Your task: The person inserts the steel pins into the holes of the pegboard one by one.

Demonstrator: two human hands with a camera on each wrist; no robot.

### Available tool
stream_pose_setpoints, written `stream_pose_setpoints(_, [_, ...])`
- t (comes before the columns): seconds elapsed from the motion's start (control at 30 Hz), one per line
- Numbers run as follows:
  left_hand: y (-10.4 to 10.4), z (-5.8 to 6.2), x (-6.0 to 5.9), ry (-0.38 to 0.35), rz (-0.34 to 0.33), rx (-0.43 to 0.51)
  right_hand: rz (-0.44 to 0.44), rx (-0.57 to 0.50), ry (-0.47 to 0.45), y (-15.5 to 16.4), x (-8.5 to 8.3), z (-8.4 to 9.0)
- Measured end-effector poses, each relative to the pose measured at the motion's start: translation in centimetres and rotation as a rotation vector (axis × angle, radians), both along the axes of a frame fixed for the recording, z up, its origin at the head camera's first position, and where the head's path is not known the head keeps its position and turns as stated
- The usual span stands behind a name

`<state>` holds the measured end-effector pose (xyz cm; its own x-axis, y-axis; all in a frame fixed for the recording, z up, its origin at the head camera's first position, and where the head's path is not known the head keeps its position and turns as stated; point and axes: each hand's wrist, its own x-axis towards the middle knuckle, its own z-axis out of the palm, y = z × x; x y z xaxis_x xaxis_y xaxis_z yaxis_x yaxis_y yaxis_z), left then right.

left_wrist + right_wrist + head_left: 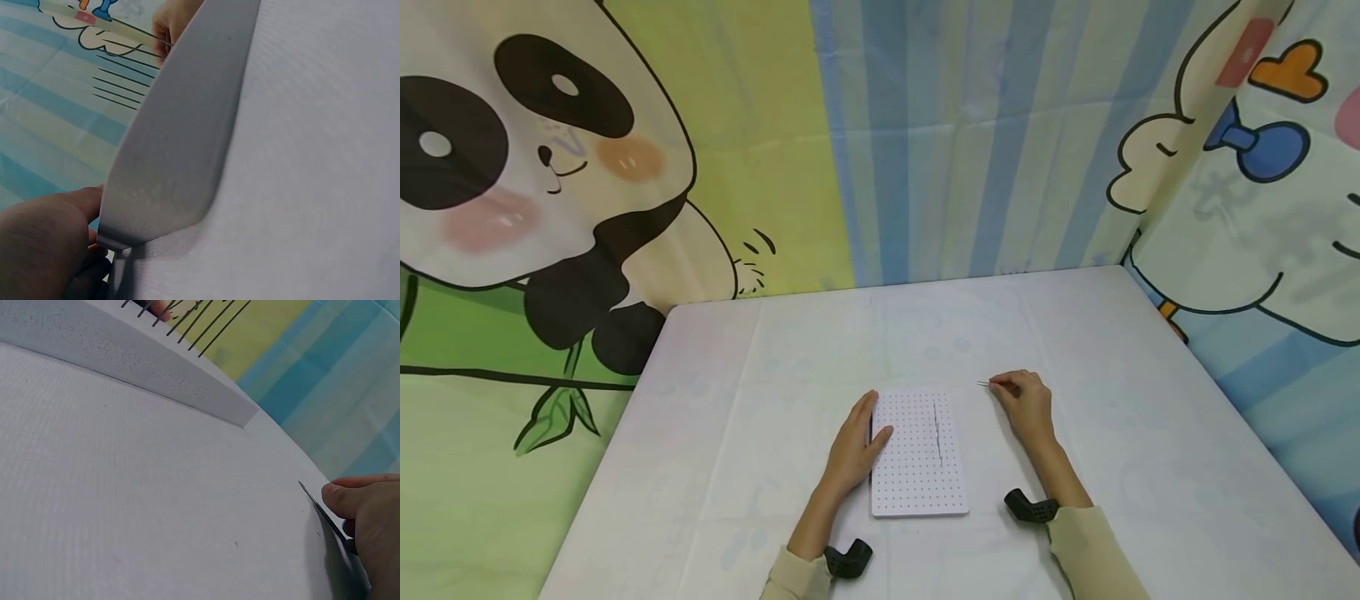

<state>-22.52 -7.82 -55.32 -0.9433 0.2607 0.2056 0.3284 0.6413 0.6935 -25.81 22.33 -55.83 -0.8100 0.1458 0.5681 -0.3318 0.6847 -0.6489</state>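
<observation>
- Left hand [857,446] lies flat along the left edge of the white dotted board [917,454], fingers straight, seemingly to steady it.
- Right hand [1026,404], right of the board, pinches a thin pin [984,383] at its fingertips, point toward the board.
- Both rest on the white table [737,417].

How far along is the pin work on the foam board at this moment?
Done: several pins stand in one row in the board. In hand: the right hand pinches one more pin on the table beside the board, apart from it, while the left hand rests on the board's left edge. Left: most holes look empty, and the held pin is not yet in.
</observation>
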Motion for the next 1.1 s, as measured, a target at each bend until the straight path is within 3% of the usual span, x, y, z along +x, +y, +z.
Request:
stream_pose_setpoints(0.5, [-0.09, -0.34, -0.1, 0.015, -0.005, -0.003, -0.001, 0.102, -0.128, -0.22, 0.1, -0.01])
stream_pose_setpoints(0.8, [-0.06, -0.35, -0.17, 0.021, -0.007, -0.001, -0.002, 0.219, -0.11, -0.33, 0.29, 0.19])
stream_pose_setpoints(1.1, [-0.13, -0.23, -0.17, 0.016, -0.006, -0.006, 0.007, 0.182, -0.106, -0.66, 0.44, 0.43])
